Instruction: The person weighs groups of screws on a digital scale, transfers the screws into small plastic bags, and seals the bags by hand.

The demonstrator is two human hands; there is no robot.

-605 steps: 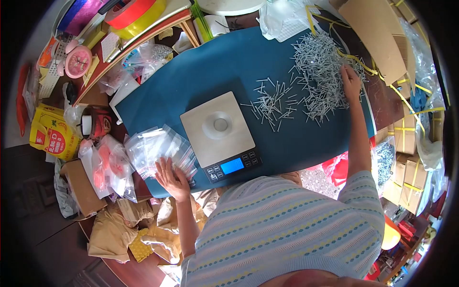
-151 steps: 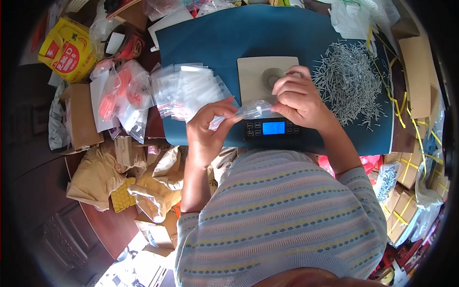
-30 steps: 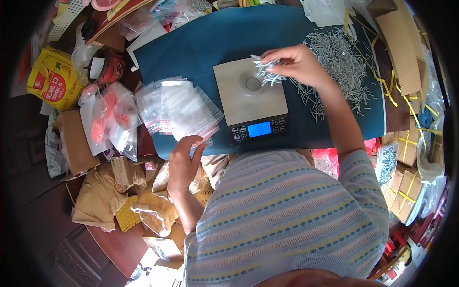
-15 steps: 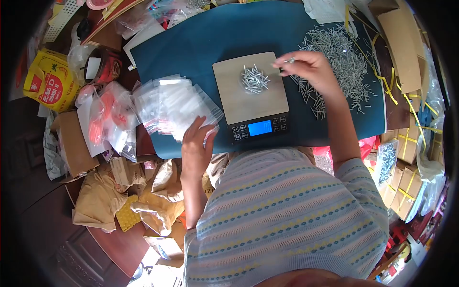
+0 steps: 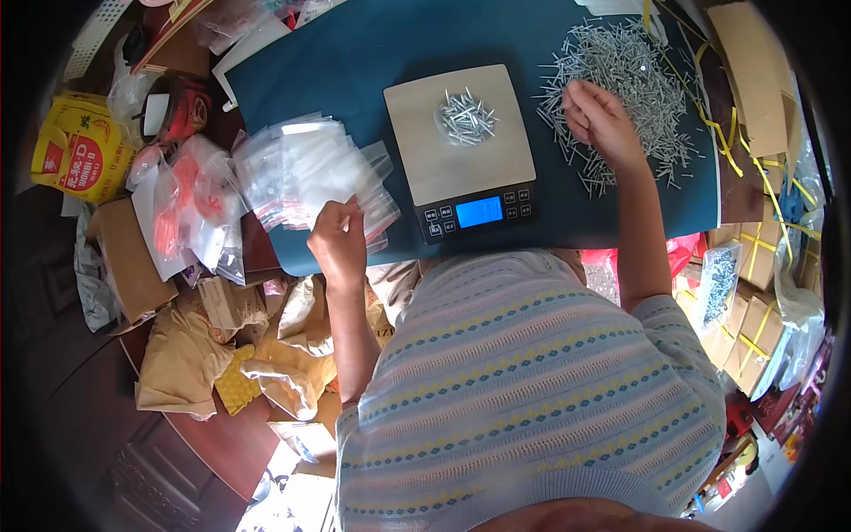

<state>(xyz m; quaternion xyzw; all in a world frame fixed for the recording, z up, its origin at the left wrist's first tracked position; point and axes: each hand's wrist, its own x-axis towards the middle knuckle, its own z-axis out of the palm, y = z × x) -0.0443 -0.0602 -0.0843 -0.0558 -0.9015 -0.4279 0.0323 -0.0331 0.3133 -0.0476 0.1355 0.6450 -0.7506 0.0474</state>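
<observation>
A digital scale (image 5: 417, 182) with a lit blue display stands mid-table. On its plate a small heap of silver nail-like fasteners (image 5: 468, 118) sits on something round and clear. My left hand (image 5: 339, 244) is closed, thumb and fingers pinched at the near right edge of a spread stack of clear plastic bags (image 5: 306, 168) with red strips. My right hand (image 5: 605, 126) hovers at the left side of a large pile of the same fasteners (image 5: 634, 80). Its fingers are curled in; whatever lies inside them is hidden.
Bags with red contents (image 5: 186, 199), a yellow box (image 5: 84, 146) and a cardboard box (image 5: 133, 262) crowd the left. Brown paper packages (image 5: 182, 363) lie below. Yellow straps (image 5: 714, 146) and cartons (image 5: 753, 337) flank the dark table mat's (image 5: 346, 62) right side.
My right hand has moved right, from beside the scale plate to the large pile, and its fingers have curled. My left hand's spread fingers have drawn together at the bags. The camera view has shifted slightly.
</observation>
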